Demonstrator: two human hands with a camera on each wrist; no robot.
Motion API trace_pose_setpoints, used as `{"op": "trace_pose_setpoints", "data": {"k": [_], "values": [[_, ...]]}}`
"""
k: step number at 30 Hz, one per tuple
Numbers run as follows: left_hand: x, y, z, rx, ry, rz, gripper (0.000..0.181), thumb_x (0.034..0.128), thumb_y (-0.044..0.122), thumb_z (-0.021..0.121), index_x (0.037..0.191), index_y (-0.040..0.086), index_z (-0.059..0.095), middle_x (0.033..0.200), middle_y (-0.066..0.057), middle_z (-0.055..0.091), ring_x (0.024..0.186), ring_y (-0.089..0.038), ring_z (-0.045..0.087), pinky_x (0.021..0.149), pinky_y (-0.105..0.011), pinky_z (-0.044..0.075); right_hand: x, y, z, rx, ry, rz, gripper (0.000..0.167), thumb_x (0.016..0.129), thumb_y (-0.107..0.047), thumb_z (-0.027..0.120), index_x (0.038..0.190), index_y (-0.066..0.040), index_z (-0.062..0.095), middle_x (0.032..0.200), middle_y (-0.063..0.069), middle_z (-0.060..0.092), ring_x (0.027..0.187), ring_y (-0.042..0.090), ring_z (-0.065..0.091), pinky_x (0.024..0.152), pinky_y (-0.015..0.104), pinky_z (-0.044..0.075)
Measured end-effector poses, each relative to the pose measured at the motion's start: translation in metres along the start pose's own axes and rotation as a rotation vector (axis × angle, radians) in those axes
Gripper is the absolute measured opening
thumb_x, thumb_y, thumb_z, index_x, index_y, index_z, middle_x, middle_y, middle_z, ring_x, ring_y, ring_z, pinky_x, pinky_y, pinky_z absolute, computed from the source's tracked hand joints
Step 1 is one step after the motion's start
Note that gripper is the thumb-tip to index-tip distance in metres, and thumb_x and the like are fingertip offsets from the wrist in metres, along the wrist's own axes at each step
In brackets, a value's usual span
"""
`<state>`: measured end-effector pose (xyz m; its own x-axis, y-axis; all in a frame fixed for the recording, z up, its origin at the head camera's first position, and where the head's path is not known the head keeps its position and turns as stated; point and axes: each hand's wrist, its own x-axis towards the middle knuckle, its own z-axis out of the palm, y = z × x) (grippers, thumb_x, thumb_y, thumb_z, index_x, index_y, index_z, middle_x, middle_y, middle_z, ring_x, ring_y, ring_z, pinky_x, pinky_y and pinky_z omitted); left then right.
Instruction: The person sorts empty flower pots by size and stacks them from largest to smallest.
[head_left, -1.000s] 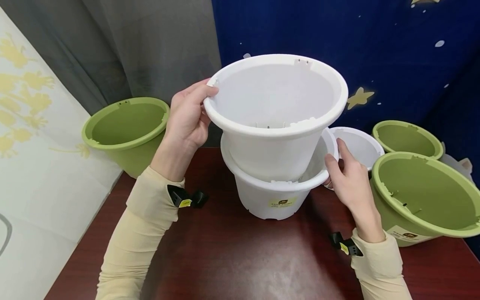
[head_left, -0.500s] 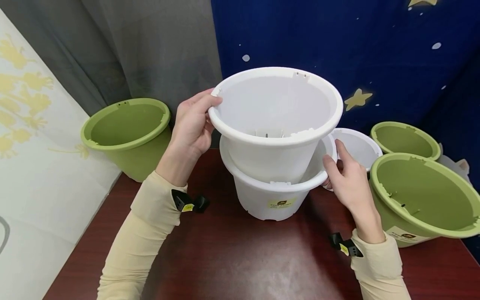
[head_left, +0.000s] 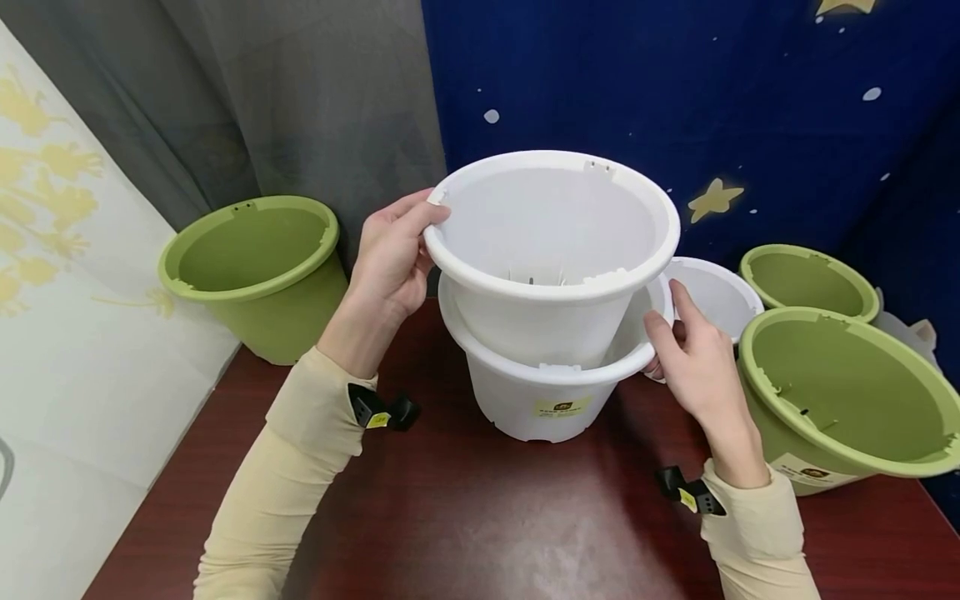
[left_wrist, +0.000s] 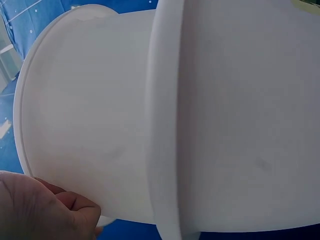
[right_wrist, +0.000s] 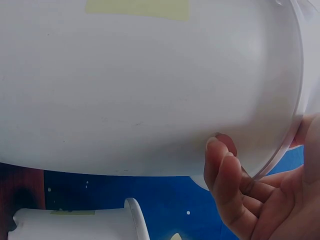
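Observation:
My left hand [head_left: 390, 254] grips the rim of a white plant pot [head_left: 543, 312], thumb over the edge. That pot sits partly inside a second white plant pot [head_left: 517, 404], which carries a yellow label and stands on the table. The right hand [head_left: 697, 358] holds the lower pot's rim on its right side. In the left wrist view the upper pot's wall [left_wrist: 90, 120] runs into the lower pot's thick rim [left_wrist: 165, 120]. Curled fingers [right_wrist: 222, 175] lie against the lower pot's outside in the right wrist view. The upper pot's base is hidden.
A green pot [head_left: 255, 283] stands at the left on the dark red table [head_left: 465, 517]. At the right are two more green pots, one nearer [head_left: 847, 392] and one farther [head_left: 810, 283], and a smaller-looking white pot [head_left: 716, 292]. A blue starry curtain [head_left: 600, 75] hangs behind.
The upper white pot has come down deeper into the lower one, with my left hand lowering along with it. My right hand keeps its place on the lower pot's rim.

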<state>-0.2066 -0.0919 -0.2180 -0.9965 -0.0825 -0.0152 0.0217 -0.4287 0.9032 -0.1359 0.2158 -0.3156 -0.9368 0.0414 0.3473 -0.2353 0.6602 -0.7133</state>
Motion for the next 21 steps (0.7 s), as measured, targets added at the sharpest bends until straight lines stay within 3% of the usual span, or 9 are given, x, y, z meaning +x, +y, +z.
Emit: {"op": "trace_pose_setpoints", "data": {"k": [3, 14, 21], "values": [[0.0000, -0.0026, -0.0013, 0.005, 0.003, -0.005, 0.035, 0.0933, -0.003, 0.061, 0.128, -0.003, 0.063, 0.127, -0.016, 0.062, 0.101, -0.023, 0.064, 0.088, -0.028, 0.056, -0.0003, -0.0004, -0.0001, 0.000, -0.001, 0.001, 0.058, 0.106, -0.038, 0.045, 0.156, -0.009, 0.037, 0.069, 0.009, 0.067, 0.050, 0.015, 0.063, 0.050, 0.021, 0.048], [-0.0006, -0.0071, -0.0059, 0.012, 0.022, -0.010, 0.036, 0.0917, -0.004, 0.062, 0.128, -0.003, 0.063, 0.124, -0.016, 0.062, 0.081, -0.016, 0.062, 0.066, -0.019, 0.053, 0.0001, 0.0010, 0.0024, 0.008, -0.008, -0.006, 0.058, 0.106, -0.037, 0.046, 0.156, -0.009, 0.037, 0.067, 0.008, 0.066, 0.050, 0.015, 0.063, 0.049, 0.022, 0.048], [-0.0019, -0.0093, -0.0062, 0.032, 0.020, -0.018, 0.037, 0.0927, -0.003, 0.062, 0.129, -0.003, 0.062, 0.126, -0.017, 0.061, 0.078, -0.015, 0.061, 0.064, -0.018, 0.051, 0.0000, 0.0008, 0.0019, 0.018, -0.009, -0.002, 0.060, 0.106, -0.039, 0.046, 0.157, -0.009, 0.035, 0.068, 0.008, 0.067, 0.050, 0.014, 0.063, 0.050, 0.021, 0.049]]}}
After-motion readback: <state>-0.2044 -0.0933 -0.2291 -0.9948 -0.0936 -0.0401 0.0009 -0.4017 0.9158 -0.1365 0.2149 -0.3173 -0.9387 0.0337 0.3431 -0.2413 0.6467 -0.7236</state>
